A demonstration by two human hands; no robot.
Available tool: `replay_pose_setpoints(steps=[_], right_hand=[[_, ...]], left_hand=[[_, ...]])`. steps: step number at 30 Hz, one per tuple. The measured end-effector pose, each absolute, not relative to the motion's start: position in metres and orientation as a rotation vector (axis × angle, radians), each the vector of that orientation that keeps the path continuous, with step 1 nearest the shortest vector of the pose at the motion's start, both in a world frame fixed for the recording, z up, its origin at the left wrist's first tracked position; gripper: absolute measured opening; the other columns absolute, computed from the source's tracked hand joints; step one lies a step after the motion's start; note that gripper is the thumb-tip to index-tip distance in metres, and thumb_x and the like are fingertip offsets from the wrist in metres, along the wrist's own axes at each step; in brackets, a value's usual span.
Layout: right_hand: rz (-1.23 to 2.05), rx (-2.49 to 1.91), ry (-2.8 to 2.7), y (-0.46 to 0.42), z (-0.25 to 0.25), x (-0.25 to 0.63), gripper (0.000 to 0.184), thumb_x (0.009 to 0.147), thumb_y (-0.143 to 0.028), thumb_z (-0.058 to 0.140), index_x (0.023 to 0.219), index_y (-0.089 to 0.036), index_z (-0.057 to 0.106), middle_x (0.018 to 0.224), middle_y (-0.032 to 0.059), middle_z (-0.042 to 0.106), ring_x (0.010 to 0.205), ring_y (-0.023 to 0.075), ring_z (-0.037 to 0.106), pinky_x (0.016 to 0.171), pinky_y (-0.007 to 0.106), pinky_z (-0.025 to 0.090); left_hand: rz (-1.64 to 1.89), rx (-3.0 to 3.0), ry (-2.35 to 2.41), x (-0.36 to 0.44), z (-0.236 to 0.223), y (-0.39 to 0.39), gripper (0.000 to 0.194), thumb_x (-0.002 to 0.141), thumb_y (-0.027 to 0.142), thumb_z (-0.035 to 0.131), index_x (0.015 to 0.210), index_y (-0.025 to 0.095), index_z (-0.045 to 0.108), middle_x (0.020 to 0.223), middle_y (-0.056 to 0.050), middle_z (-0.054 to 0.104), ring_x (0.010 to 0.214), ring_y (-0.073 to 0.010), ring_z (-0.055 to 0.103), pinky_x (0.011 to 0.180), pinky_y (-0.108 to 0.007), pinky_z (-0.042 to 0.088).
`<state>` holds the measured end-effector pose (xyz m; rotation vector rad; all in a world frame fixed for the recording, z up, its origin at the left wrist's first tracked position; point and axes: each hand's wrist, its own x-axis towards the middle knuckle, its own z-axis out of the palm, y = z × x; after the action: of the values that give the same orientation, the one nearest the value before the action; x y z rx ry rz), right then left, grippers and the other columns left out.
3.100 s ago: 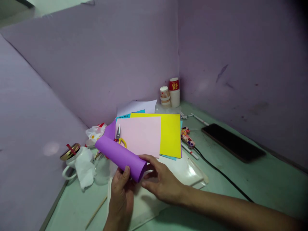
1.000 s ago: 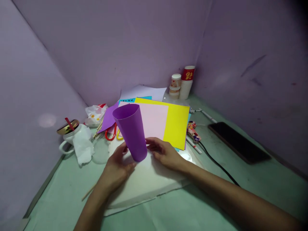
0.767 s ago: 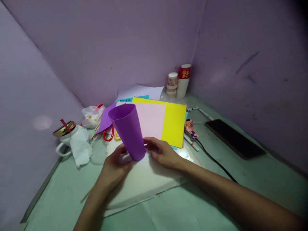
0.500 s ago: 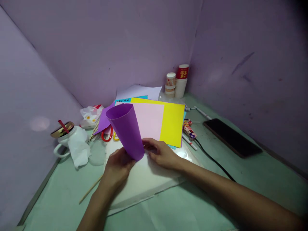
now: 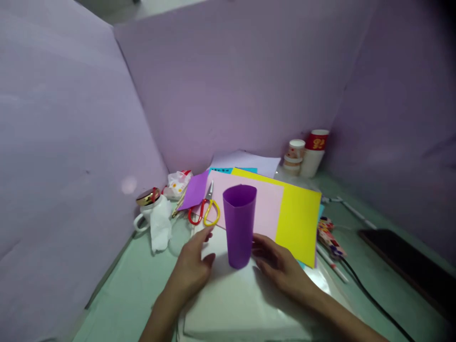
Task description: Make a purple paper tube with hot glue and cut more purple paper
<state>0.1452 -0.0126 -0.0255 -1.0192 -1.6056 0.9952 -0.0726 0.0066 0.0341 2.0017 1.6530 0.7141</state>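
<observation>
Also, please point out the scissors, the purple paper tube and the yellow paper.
Scissors (image 5: 217, 217): head view, yellow handle.
Purple paper tube (image 5: 239, 232): head view, middle of its side.
Yellow paper (image 5: 298, 219): head view, uncovered right part.

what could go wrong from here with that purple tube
The tube stands on end on the white pad with the left hand clear of it, so a nudge from the right hand, close beside it, might tip it.

If it fell back to the left, it might hit the scissors.

The gold lid sits tilted on the mug; a bump could dislodge it.
</observation>
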Motion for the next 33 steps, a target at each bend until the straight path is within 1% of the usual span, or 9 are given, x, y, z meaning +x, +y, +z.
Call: replay_pose_setpoints(steps=[3, 6, 11, 14, 18, 21, 24, 27, 33], right_hand=[[1.024, -1.076, -1.552, -0.013, -0.031, 0.148, 0.040, 0.081, -0.025, 0.056, 0.120, -0.021, 0.051, 0.112, 0.0134, 0.063, 0.102, 0.0259, 0.061, 0.090, 0.045, 0.050], [0.982, -1.132, -1.571, -0.016, -0.035, 0.149, 0.045, 0.079, -0.029, 0.061, 0.122, -0.023, 0.050, 0.120, 0.0132, 0.060, 0.109, 0.0279, 0.058, 0.095, 0.046, 0.047], [0.907, -1.179, -1.548, -0.021, -0.032, 0.145, 0.064, 0.071, -0.031, 0.069, 0.130, -0.026, 0.044, 0.130, 0.0131, 0.053, 0.118, 0.0317, 0.052, 0.095, 0.046, 0.047], [0.927, -1.244, -1.492, -0.019, -0.020, 0.138, 0.071, 0.069, -0.035, 0.071, 0.132, -0.025, 0.038, 0.132, 0.0142, 0.050, 0.118, 0.0325, 0.051, 0.095, 0.048, 0.046], [0.937, -1.234, -1.472, -0.009, -0.005, 0.123, 0.079, 0.066, -0.035, 0.074, 0.131, -0.022, 0.031, 0.134, 0.0145, 0.045, 0.121, 0.0312, 0.047, 0.102, 0.051, 0.037], [0.955, -1.186, -1.433, -0.001, -0.001, 0.109, 0.076, 0.065, -0.029, 0.074, 0.127, -0.022, 0.031, 0.122, 0.0121, 0.053, 0.107, 0.0283, 0.056, 0.093, 0.046, 0.046], [0.902, -1.234, -1.426, 0.002, -0.002, 0.098, 0.060, 0.067, -0.022, 0.069, 0.118, -0.022, 0.038, 0.106, 0.0083, 0.060, 0.093, 0.0252, 0.061, 0.080, 0.041, 0.052], [0.897, -1.258, -1.334, 0.002, -0.004, 0.097, 0.045, 0.068, -0.024, 0.067, 0.106, -0.021, 0.043, 0.092, 0.0061, 0.062, 0.081, 0.0232, 0.063, 0.073, 0.039, 0.053], [0.683, -1.284, -1.057, -0.008, 0.013, 0.139, 0.049, 0.060, -0.039, 0.075, 0.095, -0.020, 0.046, 0.088, 0.0070, 0.064, 0.079, 0.0237, 0.064, 0.072, 0.041, 0.053]], left_hand=[[0.548, 2.120, 1.936, -0.096, 0.055, 0.024, 0.046, 0.078, 0.016, 0.048, 0.124, 0.013, 0.051, 0.118, -0.013, 0.061, 0.106, -0.0239, 0.057, 0.092, -0.040, 0.043], [0.486, 2.223, 2.074, -0.104, 0.062, 0.050, 0.035, 0.077, 0.012, 0.047, 0.109, 0.013, 0.059, 0.112, -0.015, 0.062, 0.107, -0.0299, 0.053, 0.090, -0.046, 0.040], [0.360, 2.359, 2.249, -0.093, 0.044, 0.097, 0.020, 0.083, 0.018, 0.051, 0.101, 0.011, 0.059, 0.105, -0.012, 0.061, 0.099, -0.0247, 0.056, 0.083, -0.043, 0.046], [0.311, 2.409, 2.294, -0.086, 0.033, 0.113, 0.025, 0.086, 0.032, 0.054, 0.103, 0.014, 0.058, 0.106, -0.007, 0.060, 0.097, -0.0197, 0.058, 0.083, -0.042, 0.048], [0.299, 2.469, 2.302, -0.083, 0.028, 0.119, 0.026, 0.086, 0.033, 0.054, 0.103, 0.014, 0.058, 0.104, -0.006, 0.060, 0.096, -0.0192, 0.058, 0.084, -0.042, 0.047], [0.358, 2.546, 2.263, -0.080, 0.033, 0.105, 0.019, 0.087, 0.021, 0.046, 0.098, 0.012, 0.060, 0.098, -0.009, 0.061, 0.096, -0.0237, 0.055, 0.084, -0.044, 0.042], [0.455, 2.624, 2.217, -0.071, 0.040, 0.073, 0.025, 0.083, 0.012, 0.040, 0.097, 0.011, 0.061, 0.094, -0.014, 0.060, 0.094, -0.0294, 0.051, 0.081, -0.045, 0.037], [0.492, 2.720, 2.101, -0.058, 0.041, 0.031, 0.031, 0.079, 0.011, 0.043, 0.103, 0.015, 0.062, 0.087, -0.012, 0.059, 0.088, -0.0279, 0.051, 0.079, -0.042, 0.036], [0.488, 2.883, 1.746, -0.025, 0.019, -0.035, 0.028, 0.068, 0.008, 0.049, 0.090, 0.014, 0.065, 0.073, -0.009, 0.057, 0.071, -0.0249, 0.050, 0.067, -0.041, 0.039]])
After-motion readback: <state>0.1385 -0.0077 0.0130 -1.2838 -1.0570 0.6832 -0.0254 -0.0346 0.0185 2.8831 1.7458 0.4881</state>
